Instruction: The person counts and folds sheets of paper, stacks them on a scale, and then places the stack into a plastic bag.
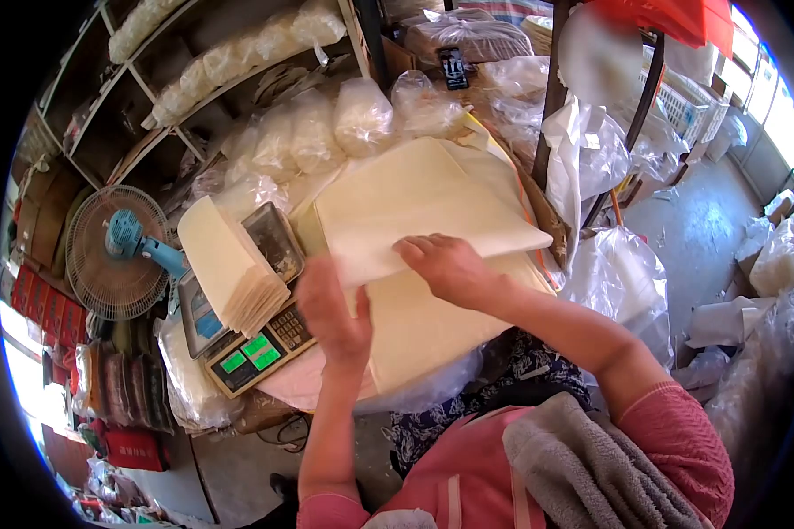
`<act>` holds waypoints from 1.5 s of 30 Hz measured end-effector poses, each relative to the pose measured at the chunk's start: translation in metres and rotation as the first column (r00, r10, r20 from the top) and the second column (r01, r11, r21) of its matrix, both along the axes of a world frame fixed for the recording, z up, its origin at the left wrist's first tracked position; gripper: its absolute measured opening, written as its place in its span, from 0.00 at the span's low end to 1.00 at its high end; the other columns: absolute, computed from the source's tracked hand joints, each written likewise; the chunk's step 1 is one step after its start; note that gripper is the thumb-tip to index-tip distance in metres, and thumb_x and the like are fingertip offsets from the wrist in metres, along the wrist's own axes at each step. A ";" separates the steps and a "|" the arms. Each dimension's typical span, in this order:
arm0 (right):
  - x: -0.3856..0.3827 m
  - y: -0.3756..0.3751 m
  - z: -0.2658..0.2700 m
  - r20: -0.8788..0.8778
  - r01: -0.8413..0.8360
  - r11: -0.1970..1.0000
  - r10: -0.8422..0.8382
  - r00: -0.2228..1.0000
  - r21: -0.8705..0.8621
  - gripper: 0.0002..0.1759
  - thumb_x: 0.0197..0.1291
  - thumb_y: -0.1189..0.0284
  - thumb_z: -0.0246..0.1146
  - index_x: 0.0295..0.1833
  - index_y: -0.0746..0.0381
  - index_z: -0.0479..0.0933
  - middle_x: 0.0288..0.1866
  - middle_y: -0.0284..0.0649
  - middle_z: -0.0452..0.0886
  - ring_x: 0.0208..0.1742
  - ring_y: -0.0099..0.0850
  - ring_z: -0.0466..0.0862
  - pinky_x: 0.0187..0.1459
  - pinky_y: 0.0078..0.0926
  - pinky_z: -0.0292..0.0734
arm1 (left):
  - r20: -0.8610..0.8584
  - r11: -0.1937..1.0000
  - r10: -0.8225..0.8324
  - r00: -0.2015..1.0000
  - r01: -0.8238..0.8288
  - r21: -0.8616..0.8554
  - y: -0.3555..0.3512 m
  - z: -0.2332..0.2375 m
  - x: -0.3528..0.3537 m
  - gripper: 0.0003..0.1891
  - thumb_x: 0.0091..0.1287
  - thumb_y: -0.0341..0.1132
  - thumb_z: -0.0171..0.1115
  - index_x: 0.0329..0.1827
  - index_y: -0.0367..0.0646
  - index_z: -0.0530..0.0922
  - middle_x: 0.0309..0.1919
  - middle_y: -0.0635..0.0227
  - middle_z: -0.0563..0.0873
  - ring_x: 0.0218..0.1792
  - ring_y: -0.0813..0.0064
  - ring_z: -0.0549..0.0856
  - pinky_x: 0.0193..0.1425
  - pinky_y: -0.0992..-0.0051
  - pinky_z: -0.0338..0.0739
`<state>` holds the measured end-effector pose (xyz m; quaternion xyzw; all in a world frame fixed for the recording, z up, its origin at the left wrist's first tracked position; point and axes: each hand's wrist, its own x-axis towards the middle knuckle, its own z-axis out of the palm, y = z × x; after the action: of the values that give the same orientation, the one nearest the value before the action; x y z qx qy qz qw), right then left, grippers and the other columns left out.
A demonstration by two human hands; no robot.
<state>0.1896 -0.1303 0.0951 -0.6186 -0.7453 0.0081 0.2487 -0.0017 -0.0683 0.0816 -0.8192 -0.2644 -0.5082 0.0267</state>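
A large cream sheet (397, 198), folded over at its near edge, lies on a stack of similar sheets (450, 317). My right hand (445, 269) rests on the folded edge, its fingers curled a little over the sheet. To the left, my left hand (333, 309) is raised beside the sheet's near left corner, blurred, with thumb and fingers apart and nothing visible in it. A pile of folded cream sheets (229, 264) sits on a digital scale (260, 353) left of my left hand. Next to that pile is a dark metal tray (275, 244).
Filled clear plastic bags (362, 119) line the back of the table. A phone (453, 69) lies beyond them. At the left stands a fan (119, 251). A metal post (551, 97) rises at the back right, and a plastic bag (617, 282) hangs beside the table.
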 end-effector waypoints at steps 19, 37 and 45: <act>0.100 -0.042 -0.096 -0.570 0.184 0.879 -0.432 0.699 -0.440 0.14 0.54 0.68 0.66 0.43 0.66 0.80 0.23 0.33 0.74 0.26 0.27 0.70 0.31 0.27 0.68 | 0.308 0.419 -0.046 0.950 0.298 -0.857 0.007 -0.095 -0.014 0.33 0.60 0.37 0.67 0.67 0.40 0.66 0.54 0.58 0.79 0.53 0.70 0.80 0.57 0.70 0.73; 0.113 -0.043 -0.054 -0.101 -0.207 0.881 0.181 0.978 -0.425 0.39 0.56 0.47 0.62 0.67 0.58 0.63 0.67 0.50 0.66 0.69 0.44 0.63 0.67 0.44 0.58 | -0.299 0.751 -0.380 0.875 0.103 -0.652 0.051 -0.073 -0.034 0.21 0.56 0.35 0.69 0.53 0.42 0.77 0.40 0.60 0.86 0.46 0.63 0.84 0.56 0.67 0.75; 0.108 0.008 -0.070 -0.226 0.461 0.783 -0.581 0.782 -0.419 0.25 0.59 0.49 0.60 0.35 0.65 0.75 0.32 0.51 0.81 0.39 0.46 0.82 0.42 0.44 0.73 | -0.294 0.697 0.055 0.954 -0.248 -0.673 0.075 -0.072 0.033 0.30 0.65 0.48 0.59 0.68 0.46 0.66 0.67 0.55 0.67 0.65 0.63 0.70 0.64 0.58 0.67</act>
<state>0.2972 -0.1227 0.0248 -0.8248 -0.4732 0.1743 0.2556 0.0317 0.0065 0.0093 -0.7999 -0.4992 -0.2574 -0.2115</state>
